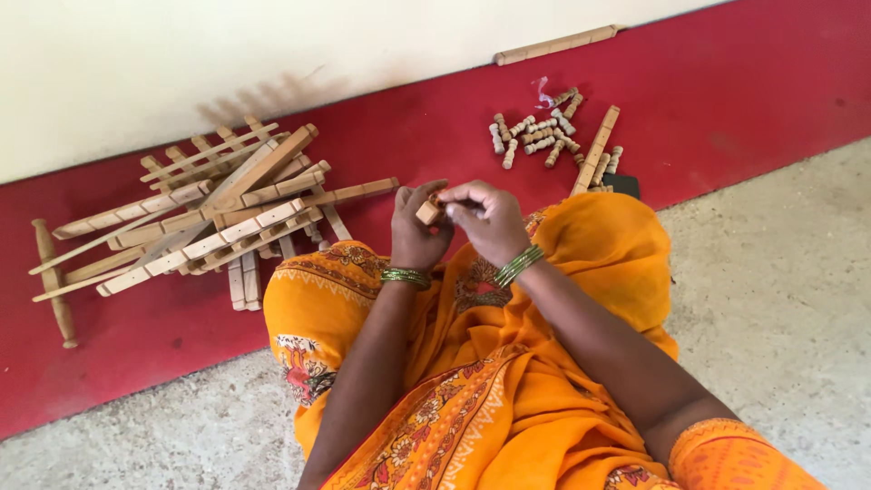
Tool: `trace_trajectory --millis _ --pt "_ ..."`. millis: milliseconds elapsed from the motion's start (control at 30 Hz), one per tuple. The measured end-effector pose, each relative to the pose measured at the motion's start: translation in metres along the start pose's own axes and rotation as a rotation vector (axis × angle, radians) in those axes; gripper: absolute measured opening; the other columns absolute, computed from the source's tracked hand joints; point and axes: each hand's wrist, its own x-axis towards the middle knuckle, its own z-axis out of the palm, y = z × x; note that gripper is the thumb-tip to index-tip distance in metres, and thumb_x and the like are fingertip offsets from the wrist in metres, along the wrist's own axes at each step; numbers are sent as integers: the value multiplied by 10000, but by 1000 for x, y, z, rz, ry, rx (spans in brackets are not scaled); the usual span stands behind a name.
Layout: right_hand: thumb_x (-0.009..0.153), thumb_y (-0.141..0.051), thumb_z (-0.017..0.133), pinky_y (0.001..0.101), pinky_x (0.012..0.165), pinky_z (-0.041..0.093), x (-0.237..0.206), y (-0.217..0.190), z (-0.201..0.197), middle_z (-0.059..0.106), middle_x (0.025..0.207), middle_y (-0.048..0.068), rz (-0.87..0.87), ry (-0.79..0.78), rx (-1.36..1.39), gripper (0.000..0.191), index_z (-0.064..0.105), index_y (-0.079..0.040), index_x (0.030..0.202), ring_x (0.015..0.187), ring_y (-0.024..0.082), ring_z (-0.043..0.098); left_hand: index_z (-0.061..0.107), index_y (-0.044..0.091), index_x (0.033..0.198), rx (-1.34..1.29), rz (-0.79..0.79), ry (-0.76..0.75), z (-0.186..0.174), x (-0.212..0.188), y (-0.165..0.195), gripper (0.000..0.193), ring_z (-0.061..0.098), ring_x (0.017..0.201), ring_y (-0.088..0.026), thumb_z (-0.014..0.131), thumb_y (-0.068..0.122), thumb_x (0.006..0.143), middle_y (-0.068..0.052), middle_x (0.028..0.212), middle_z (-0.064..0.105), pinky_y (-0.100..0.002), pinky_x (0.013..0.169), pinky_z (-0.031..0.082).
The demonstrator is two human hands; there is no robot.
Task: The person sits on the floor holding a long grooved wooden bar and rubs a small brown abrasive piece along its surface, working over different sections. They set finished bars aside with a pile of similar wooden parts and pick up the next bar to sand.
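Red floor strip (726,82) along wall; left hand (415,231) and right hand (490,218) both pinch small wooden peg (427,211); slat pile (218,213) at 9 o'clock

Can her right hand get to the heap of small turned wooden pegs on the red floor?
Probably yes: nothing lies between the right hand and the pegs, though it now helps hold a small wooden block.

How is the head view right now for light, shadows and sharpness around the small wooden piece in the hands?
Head view: even daylight, no glare. The pile of wooden slats throws a soft shadow on the cream wall. The small wooden block between the left hand and right hand is slightly soft but readable. The turned wooden pegs look sharp. Edges bend mildly.
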Motion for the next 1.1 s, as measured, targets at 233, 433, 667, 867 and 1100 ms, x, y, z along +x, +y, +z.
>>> trace_trajectory --millis 233,433,667,867,1100 --pt "955 -37 670 240 826 626 15 -2 -2 746 1089 94 -38 -5 60 145 702 2 1091 951 104 725 677 34 1094 63 -123 -41 -7 0 3 296 645 812 -277 814 54 832 -107 924 619 -384 692 524" --pt "924 -5 709 226 738 577 23 -10 11 751 1053 87 -222 46 -165 120 726 -38 1038 880 111 714 676 15 1022 76 -93 -25 -17 18 1 282 672 812 -290 800 25 768 -135 962 630 -376 658 539" --pt "919 -20 703 274 815 638 52 44 11 735 1052 88 -143 42 -119 109 714 -58 1021 941 141 738 705 49 1094 123 -147 -43 -23 38 -12 350 723 920 -282 816 24 763 -128 1041 695 -365 766 597" --pt "903 -81 727 297 774 634 80 70 11 763 970 63 123 77 -172 76 740 -99 975 854 142 745 695 74 1201 161 -254 -87 -27 45 -33 470 726 914 -227 823 33 751 -106 1048 709 -358 784 615" --pt "937 -78 709 297 821 627 75 19 53 720 1033 77 -360 -59 -179 77 719 -78 1013 951 165 708 676 66 1271 131 -285 -37 -33 47 -61 450 707 854 -170 789 0 840 -69 971 690 -304 738 609"
